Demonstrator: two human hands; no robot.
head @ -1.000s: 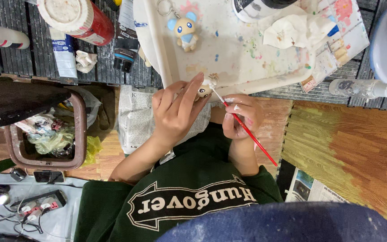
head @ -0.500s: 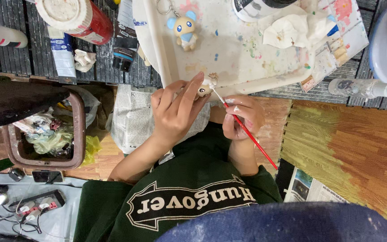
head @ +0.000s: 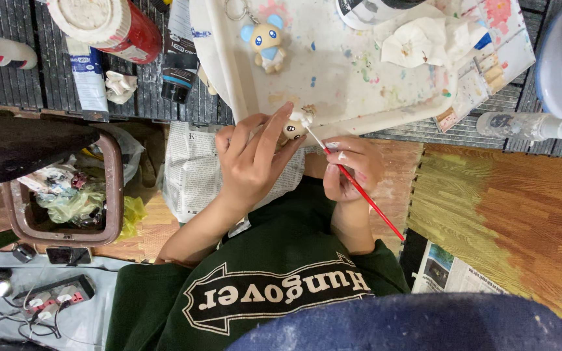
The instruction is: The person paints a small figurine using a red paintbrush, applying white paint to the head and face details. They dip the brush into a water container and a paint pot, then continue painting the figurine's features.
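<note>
Head view: left hand (head: 252, 159) closed around a small pale figurine (head: 294, 125), held just at the near edge of the paint-splattered white tray (head: 359, 78). Right hand (head: 351, 168) pinching a red-handled paintbrush (head: 359, 188), tip touching the figurine. Blue-eared toy (head: 265, 45) lying on the tray; brown waste bin (head: 66, 195) well apart.
</note>
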